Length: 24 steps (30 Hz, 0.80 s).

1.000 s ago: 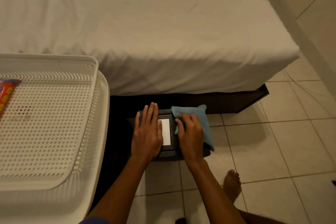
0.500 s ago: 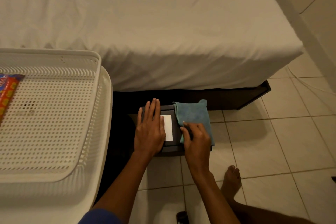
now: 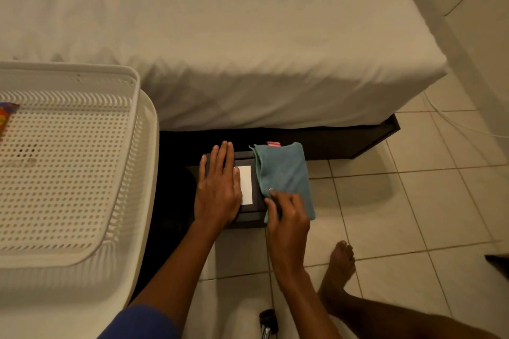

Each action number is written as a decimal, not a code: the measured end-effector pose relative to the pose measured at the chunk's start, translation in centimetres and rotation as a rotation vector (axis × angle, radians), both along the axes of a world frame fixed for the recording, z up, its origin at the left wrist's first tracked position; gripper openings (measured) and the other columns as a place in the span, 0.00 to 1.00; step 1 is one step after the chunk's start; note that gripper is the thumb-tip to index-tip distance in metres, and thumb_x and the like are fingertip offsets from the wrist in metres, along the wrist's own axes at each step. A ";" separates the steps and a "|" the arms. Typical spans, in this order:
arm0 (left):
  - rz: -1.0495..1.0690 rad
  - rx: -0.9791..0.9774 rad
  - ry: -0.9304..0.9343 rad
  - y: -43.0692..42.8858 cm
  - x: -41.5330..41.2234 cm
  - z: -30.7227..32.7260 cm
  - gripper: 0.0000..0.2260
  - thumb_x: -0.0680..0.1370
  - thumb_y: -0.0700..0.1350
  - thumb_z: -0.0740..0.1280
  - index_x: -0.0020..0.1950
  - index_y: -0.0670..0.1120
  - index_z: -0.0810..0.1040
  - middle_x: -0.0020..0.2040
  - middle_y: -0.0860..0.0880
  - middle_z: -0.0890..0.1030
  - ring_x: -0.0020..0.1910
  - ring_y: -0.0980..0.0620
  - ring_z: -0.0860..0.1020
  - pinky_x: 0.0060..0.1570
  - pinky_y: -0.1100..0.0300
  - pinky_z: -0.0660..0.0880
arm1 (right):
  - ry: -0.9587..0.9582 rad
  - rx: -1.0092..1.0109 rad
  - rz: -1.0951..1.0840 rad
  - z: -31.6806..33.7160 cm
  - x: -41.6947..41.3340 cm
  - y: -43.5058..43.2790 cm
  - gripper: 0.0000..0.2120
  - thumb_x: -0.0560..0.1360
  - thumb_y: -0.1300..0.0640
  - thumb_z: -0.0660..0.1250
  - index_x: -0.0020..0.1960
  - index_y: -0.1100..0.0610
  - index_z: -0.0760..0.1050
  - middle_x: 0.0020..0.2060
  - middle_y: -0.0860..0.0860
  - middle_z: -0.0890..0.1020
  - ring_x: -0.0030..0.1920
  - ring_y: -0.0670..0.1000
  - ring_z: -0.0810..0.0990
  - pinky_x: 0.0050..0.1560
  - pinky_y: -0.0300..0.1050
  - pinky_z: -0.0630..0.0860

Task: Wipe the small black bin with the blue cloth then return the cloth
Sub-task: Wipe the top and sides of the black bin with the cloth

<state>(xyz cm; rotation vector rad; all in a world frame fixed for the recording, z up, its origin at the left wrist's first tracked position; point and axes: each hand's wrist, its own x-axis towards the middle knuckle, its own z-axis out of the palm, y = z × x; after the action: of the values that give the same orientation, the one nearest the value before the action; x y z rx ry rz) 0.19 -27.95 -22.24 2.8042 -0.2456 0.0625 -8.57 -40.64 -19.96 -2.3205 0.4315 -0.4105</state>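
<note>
Blue cloth (image 3: 282, 173) lies under your right hand (image 3: 286, 217), fingers curled onto its near edge atop the small black bin (image 3: 248, 216) by the bed (image 3: 248, 36). Your left hand (image 3: 217, 192) rests flat, fingers together. Wiping looks underway; returning the cloth remains.

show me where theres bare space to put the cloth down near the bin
Bare tile lies right of the small black bin, between the bed base and the foot. The white basket crowds the left; both hands cover the bin top.

Blue short sleeve (image 3: 140, 322) on left upper arm; forearms, both hands bare. Right foot (image 3: 340, 261) bare, no footwear.
</note>
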 end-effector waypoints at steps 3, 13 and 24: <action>-0.005 -0.002 -0.005 0.0 0.0 -0.1 0.25 0.83 0.49 0.47 0.79 0.44 0.52 0.80 0.45 0.56 0.79 0.49 0.52 0.77 0.47 0.52 | -0.009 0.004 0.076 -0.1 0.2 1.3 0.08 0.74 0.60 0.71 0.54 0.57 0.80 0.46 0.51 0.80 0.45 0.45 0.79 0.44 0.36 0.78; 0.011 -0.014 0.004 -0.1 0.1 0.0 0.25 0.83 0.49 0.48 0.80 0.44 0.51 0.80 0.46 0.56 0.79 0.50 0.51 0.77 0.48 0.51 | 0.019 -0.017 -0.032 -0.4 -0.4 -2.8 0.10 0.75 0.60 0.70 0.55 0.57 0.79 0.47 0.51 0.79 0.46 0.45 0.78 0.45 0.32 0.76; 0.004 -0.028 0.008 0.1 0.1 -0.1 0.25 0.83 0.50 0.47 0.80 0.45 0.49 0.80 0.47 0.55 0.79 0.51 0.50 0.77 0.49 0.49 | 0.010 -0.009 -0.033 -0.4 -0.3 -4.7 0.09 0.75 0.60 0.70 0.55 0.57 0.79 0.47 0.51 0.79 0.46 0.47 0.79 0.44 0.31 0.74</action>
<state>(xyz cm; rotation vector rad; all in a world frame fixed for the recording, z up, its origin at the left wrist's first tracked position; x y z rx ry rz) 0.32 -27.82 -22.34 2.7771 -0.2350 0.0558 -8.86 -45.30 -20.31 -2.3276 0.4743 -0.4180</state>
